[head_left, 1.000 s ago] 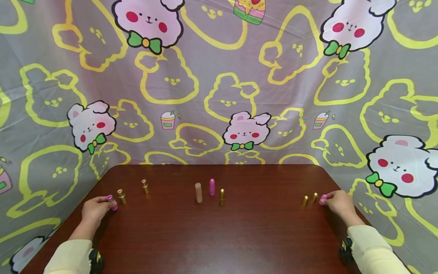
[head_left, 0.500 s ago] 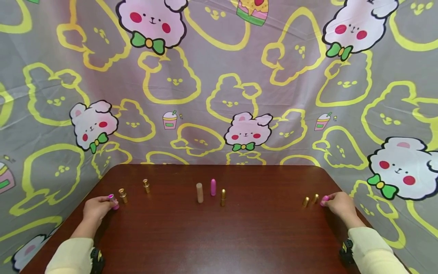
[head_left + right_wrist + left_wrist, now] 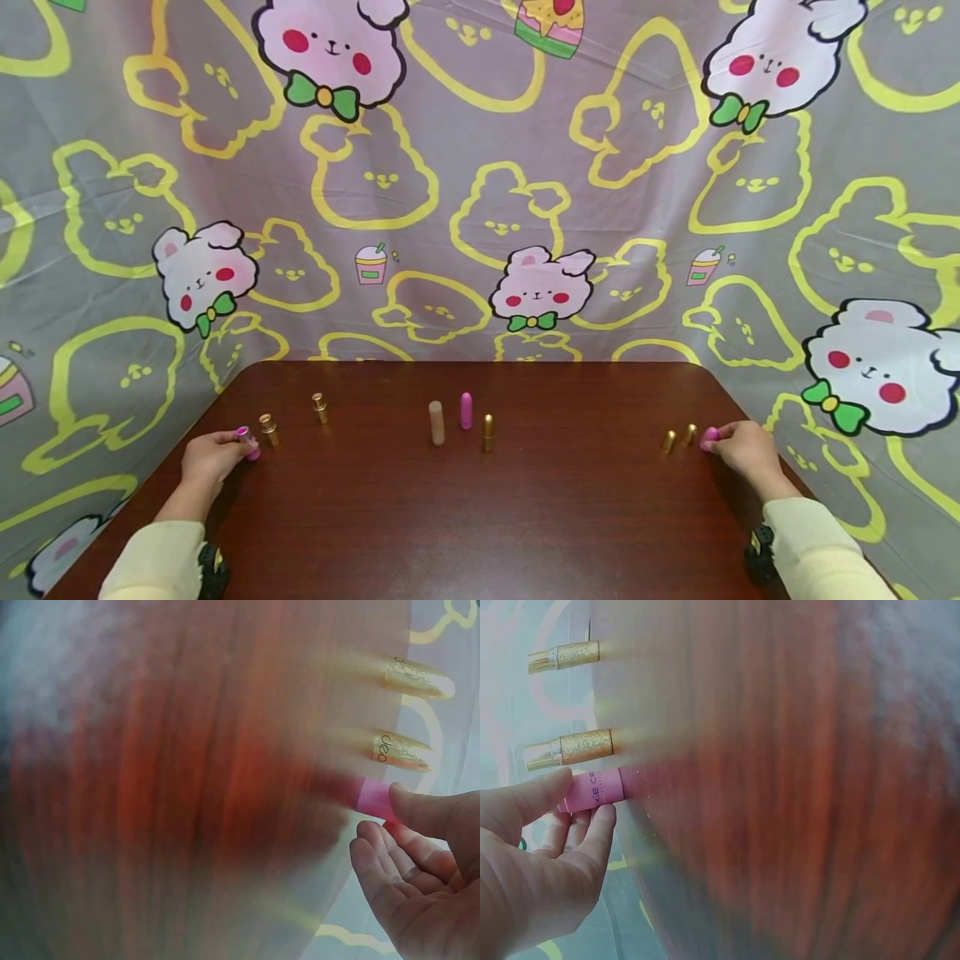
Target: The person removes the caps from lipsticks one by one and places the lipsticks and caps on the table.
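At the table's left side my left hand [image 3: 213,458] pinches a pink lipstick tube [image 3: 596,789] between thumb and fingers. Dark lettering shows on its side, and its base meets the tabletop. Two gold lipstick tubes [image 3: 268,429] stand just beyond it, the farther gold tube [image 3: 320,408] a little to the right. On the opposite side my right hand [image 3: 746,454] pinches a pink lipstick cap [image 3: 375,797], partly hidden by the thumb. Beside that cap are two gold lipstick caps, one nearer the middle [image 3: 668,442] and one closer to the hand [image 3: 691,433].
Mid-table stand a tan cylindrical lipstick [image 3: 437,423], a pink lipstick [image 3: 467,411] and a gold lipstick [image 3: 488,433], all upright. The dark brown table [image 3: 480,525] ends at a patterned cloth [image 3: 420,250] behind and at both sides.
Only a slight shift of the head view shows. Both hands keep their places, still pinching the pink tube and the pink cap.
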Motion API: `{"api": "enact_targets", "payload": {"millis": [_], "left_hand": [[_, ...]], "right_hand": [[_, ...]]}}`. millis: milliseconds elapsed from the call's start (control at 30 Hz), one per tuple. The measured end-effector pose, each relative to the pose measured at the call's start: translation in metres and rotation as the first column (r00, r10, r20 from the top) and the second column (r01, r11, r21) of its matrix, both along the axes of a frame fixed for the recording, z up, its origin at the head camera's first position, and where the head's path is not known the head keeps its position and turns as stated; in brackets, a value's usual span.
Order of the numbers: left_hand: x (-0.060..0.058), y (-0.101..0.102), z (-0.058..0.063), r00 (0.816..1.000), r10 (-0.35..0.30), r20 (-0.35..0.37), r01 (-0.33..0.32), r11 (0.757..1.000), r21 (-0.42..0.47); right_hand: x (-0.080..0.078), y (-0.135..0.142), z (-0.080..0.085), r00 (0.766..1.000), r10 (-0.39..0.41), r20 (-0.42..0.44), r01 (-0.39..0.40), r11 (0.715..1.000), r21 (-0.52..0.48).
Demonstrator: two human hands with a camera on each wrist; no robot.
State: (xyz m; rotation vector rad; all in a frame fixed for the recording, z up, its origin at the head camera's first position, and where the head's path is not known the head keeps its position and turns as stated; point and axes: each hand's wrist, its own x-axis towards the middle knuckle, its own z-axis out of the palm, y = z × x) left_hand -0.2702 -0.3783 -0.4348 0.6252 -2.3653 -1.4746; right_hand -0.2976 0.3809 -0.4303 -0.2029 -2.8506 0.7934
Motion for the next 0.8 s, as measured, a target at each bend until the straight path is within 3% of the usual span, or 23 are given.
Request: {"api": "enact_targets", "payload": {"millis": [233,433,800], "left_hand": [[-0.001,-0.002,-0.001,1.0,0.008,0.011,-0.008,1.0,0.001],[-0.001,-0.003,0.0,1.0,0.004,0.011,-0.005,1.0,0.022],[-0.002,-0.004,-0.001,1.0,-0.018,0.006,0.017,0.999,0.045]], "right_hand": [[0.0,0.001,0.013,0.999,-0.007,-0.037,0.008,1.0,0.016],[0.003,-0.006,0.024,0.991,-0.041,-0.125,0.043,0.999,0.017],[0.007,-0.055,0.05,0.959,0.003,-0.282,0.006,1.0,0.03]]}}
